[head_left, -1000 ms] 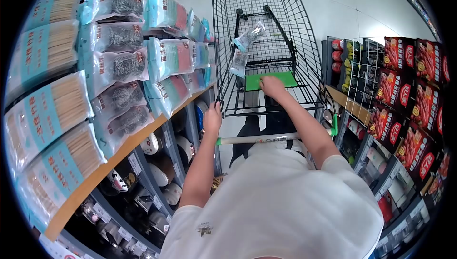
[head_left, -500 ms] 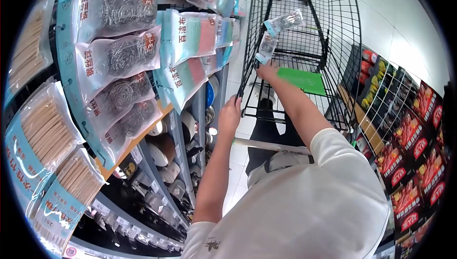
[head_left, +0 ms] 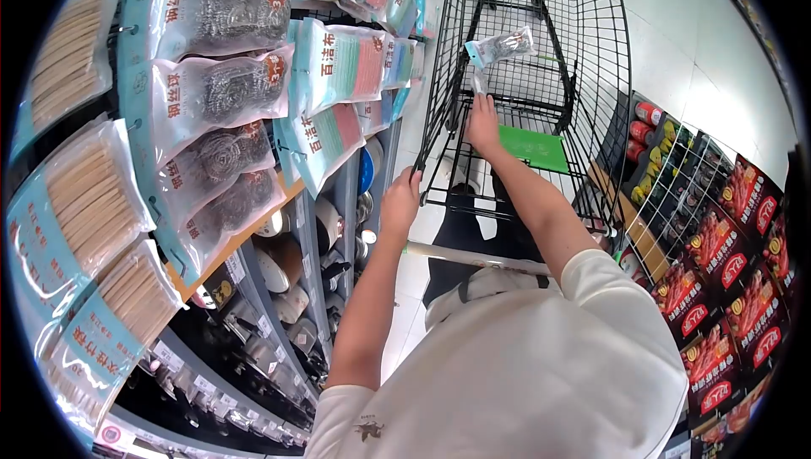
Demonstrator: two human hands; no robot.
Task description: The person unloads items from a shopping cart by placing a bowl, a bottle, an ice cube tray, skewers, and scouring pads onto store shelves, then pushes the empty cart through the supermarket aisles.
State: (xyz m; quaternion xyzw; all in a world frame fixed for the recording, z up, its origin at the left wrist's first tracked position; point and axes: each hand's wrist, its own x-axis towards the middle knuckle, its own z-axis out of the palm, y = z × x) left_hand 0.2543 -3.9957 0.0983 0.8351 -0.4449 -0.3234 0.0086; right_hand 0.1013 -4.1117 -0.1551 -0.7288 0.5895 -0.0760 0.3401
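My left hand is closed round the near left rim of the black wire cart. Inside the cart, my right hand reaches down with its fingers together over a small clear packet, which they mostly cover. Just beyond lies a packet of steel wool on the cart's wire bottom. The green panel sits to the right of my right hand. Below it runs the cart's handle bar, near my waist.
On the left hang packs of steel wool, cloths and wooden chopsticks, above shelves of pans and utensils. At right stand a wire rack and red-and-black packets.
My right hand has moved left from the green panel and onto the nearer packet in the cart. The view has turned, so the left shelf looks closer. My left hand stays on the rim.
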